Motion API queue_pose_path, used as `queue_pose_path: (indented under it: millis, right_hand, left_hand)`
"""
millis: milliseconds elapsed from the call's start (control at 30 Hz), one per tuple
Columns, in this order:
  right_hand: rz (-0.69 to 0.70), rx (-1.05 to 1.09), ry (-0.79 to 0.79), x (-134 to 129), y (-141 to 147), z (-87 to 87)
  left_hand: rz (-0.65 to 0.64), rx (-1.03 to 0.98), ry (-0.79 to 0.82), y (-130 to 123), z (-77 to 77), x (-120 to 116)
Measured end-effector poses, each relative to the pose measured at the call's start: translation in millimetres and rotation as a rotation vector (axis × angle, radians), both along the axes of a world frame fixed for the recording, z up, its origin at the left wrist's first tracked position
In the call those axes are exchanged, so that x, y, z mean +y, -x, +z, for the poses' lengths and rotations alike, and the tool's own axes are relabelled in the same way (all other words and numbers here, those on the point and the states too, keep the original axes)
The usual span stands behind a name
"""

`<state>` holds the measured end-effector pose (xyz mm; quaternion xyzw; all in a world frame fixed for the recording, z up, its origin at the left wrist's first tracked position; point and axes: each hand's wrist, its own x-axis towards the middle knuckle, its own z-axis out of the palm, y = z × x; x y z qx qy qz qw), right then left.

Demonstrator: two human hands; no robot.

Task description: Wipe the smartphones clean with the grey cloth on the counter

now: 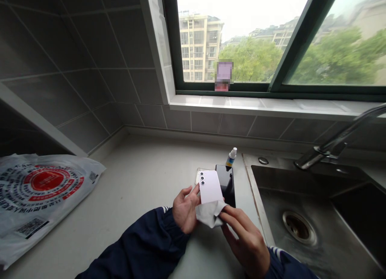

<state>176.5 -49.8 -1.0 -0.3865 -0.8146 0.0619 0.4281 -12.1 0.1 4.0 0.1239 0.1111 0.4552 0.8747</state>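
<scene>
A pale lilac smartphone (210,186) is held back side up, its three camera lenses at the upper left. My left hand (186,208) supports it from the left, fingers reaching under its edge. In my right hand (245,236) is a grey cleaning cloth (209,213), pinched between the fingers and lying over the phone's lower end. Behind the phone, a dark-screened device (229,186) rests on the counter. A clear phone case (198,175) shows partly past the phone's upper left corner. Just beyond stands a small white spray bottle (232,156) with a blue and yellow label.
To the right is a steel sink (301,198) with a chrome faucet (328,148). A printed white plastic bag (45,190) lies on the counter (135,170) at the left. A tiled wall and a window (247,46) rise behind.
</scene>
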Motion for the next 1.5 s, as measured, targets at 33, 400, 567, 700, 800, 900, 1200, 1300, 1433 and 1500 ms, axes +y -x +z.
queue_pose_path:
  millis: [33,400,567,700,800,900,1200,1300,1433,1500]
  right_hand:
    - [-0.010,0.007,-0.002,-1.0,0.3,-1.1]
    - [-0.030,0.167,0.170,-4.9,2.1,-4.7]
    - [-0.075,0.309,0.357,-7.2,7.3,-2.7]
    - [-0.178,0.414,0.655,-7.8,10.1,-7.1]
    - [-0.124,0.487,0.825,-5.7,11.9,-10.4]
    - [-0.068,0.522,0.936,-3.1,14.5,-10.9]
    - [0.074,0.582,1.211,-1.5,19.3,-9.8]
    - [0.162,0.544,1.230,-2.1,17.2,-7.1]
    - [0.217,0.543,1.243,-3.4,15.1,-6.8]
    - [0.222,0.534,1.241,-4.0,14.7,-8.4]
  left_hand:
    - [-0.017,-0.010,-0.004,0.3,-0.6,0.1]
    - [-0.140,0.216,-0.194,0.1,-12.6,-5.8]
    - [-0.012,0.407,-0.264,-3.8,-12.8,-6.1]
    - [0.118,0.540,-0.366,-6.1,-14.9,-4.7]
    - [0.205,0.623,-0.409,-7.9,-16.7,-4.3]
    - [0.236,0.702,-0.360,-8.0,-18.0,-3.4]
    - [0.340,0.861,-0.298,10.7,-25.6,18.4]
    - [0.327,0.862,-0.311,16.7,-26.4,26.6]
    - [0.285,0.868,-0.340,21.6,-26.3,33.7]
    - [0.268,0.880,-0.355,24.5,-26.3,36.9]
